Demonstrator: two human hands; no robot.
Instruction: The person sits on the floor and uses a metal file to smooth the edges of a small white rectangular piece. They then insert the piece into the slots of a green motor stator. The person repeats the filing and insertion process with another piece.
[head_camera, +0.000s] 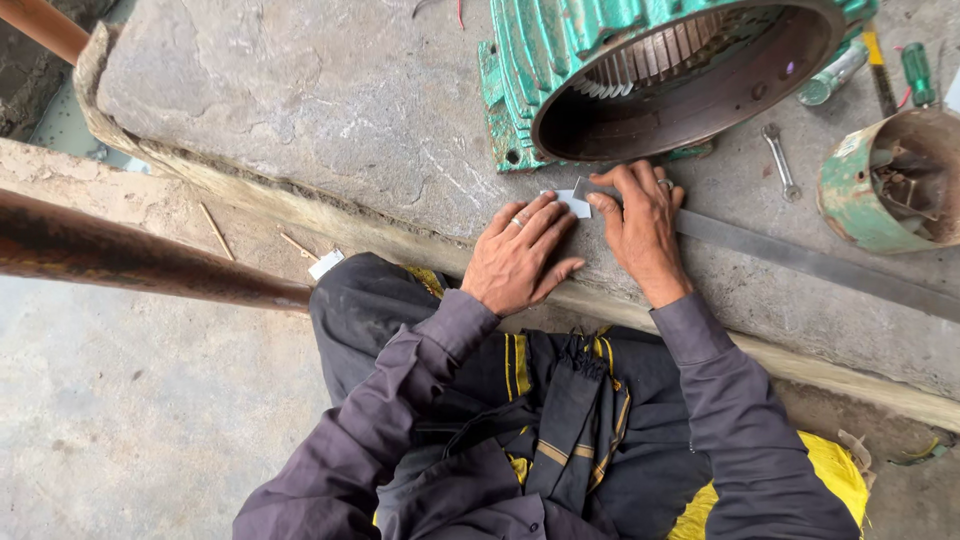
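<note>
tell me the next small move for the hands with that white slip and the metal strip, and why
Probably slide the white slip flush against the long metal strip. The left hand lies flat with its fingertips on the slip, the right hand pins the strip's near end, and the slip sits just at that end, seemingly not squared to it.

Dark grey sleeves, ringed fingers (518, 221)

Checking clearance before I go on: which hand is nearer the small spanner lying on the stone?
Right. The right hand rests on the long metal strip, just left of the spanner; the left hand lies farther left, beyond the white paper piece.
</note>
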